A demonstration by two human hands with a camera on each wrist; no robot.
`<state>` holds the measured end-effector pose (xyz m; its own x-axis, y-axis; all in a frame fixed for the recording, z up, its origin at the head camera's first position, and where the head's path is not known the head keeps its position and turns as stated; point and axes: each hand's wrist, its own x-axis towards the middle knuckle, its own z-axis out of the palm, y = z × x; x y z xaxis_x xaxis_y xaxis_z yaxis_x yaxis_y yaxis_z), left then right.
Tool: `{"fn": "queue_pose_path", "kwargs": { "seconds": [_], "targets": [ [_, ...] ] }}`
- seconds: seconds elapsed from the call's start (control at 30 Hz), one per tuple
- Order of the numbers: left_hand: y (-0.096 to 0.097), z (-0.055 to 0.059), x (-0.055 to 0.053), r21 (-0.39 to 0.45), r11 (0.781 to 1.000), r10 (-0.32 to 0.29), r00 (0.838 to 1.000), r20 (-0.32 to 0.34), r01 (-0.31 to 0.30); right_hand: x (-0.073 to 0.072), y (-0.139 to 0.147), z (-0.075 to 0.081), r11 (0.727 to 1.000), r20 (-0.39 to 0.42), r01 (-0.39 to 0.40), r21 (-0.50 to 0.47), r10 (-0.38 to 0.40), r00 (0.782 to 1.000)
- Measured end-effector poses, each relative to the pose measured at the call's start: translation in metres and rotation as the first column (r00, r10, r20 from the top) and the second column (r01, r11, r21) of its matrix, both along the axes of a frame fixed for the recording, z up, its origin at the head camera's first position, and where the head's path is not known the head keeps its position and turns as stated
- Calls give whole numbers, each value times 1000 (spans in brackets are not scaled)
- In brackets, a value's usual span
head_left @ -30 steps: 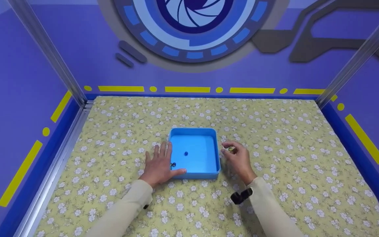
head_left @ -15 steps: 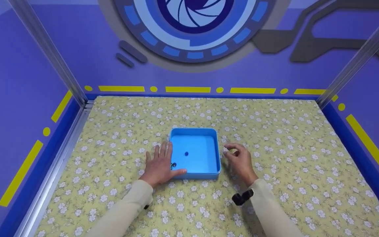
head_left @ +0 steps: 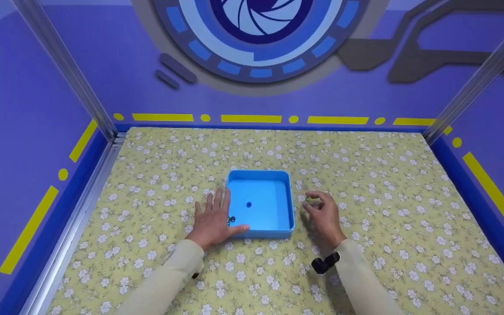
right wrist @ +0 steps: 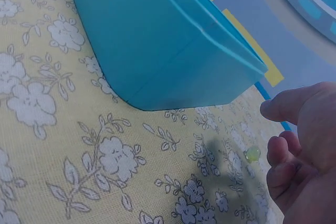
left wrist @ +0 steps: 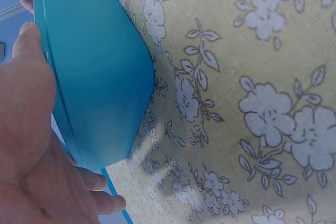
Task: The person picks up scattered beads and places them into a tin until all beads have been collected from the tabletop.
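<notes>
A light-blue square box (head_left: pixel 260 234) stands on the cloth. Inside it, a dark blue marble (head_left: pixel 249 204) lies near the middle. Several dark marbles (head_left: pixel 232 219) sit by the front-left corner, partly hidden by my left hand (head_left: pixel 211 221). That hand rests along the box's left side, fingers straight, thumb across the front rim. To the right of the box, my right hand (head_left: pixel 324 216) hovers low over the cloth. A yellow-green marble (right wrist: pixel 252 153) is just off its fingertips. The right wrist view shows a gap between marble and fingers (right wrist: pixel 281 107).
A yellow flowered cloth (head_left: pixel 169 166) covers the table. Blue-purple panels (head_left: pixel 252 100) with yellow dashes close off the back and both sides. Metal posts (head_left: pixel 72 70) rise at the rear corners.
My right hand has drawn slightly right, away from the box. The yellow-green marble, earlier between its fingertips, now shows to the left of them. The left hand and box keep their places.
</notes>
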<state>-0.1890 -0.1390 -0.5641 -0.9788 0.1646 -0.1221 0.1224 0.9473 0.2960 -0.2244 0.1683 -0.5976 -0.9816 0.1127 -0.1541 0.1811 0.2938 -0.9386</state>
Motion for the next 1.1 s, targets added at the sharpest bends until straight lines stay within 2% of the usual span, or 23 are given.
{"fn": "queue_pose_path", "kwargs": {
  "seconds": [0.23, 0.37, 0.47, 0.57, 0.63, 0.73, 0.9, 1.1],
  "targets": [
    [1, -1, 0, 19, 1000, 7, 1000, 10, -7, -2, 1, -5, 1000, 6, 12, 1, -12, 1000],
    [2, -1, -2, 12, 1000, 7, 1000, 9, -7, -2, 2, -7, 994, 41, 35, -105, -31, 999],
    [1, -1, -2, 15, 1000, 6, 1000, 6, -6, -2, 2, -8, 971, 82, 48, -232, -30, 996],
    [0, -2, -2, 20, 1000, 0, 1000, 5, 0, -3, 4, -8, 985, 48, 20, -171, -12, 999],
    [-1, -2, -2, 20, 1000, -4, 1000, 2, 4, -4, 5, -8, 999, 5, -3, -51, 3, 1000],
    [-1, -2, -2, 15, 1000, -7, 1000, 3, 7, -7, 6, -7, 996, -33, -18, 85, 20, 999],
    [-1, -3, -1, 23, 1000, 0, 1000, 5, 0, -9, 8, -8, 998, -3, -26, 53, 26, 1000],
    [0, -2, -1, 18, 1000, -1, 1000, 2, 1, -9, 10, -7, 998, -12, -37, 46, 37, 999]
  ]
}}
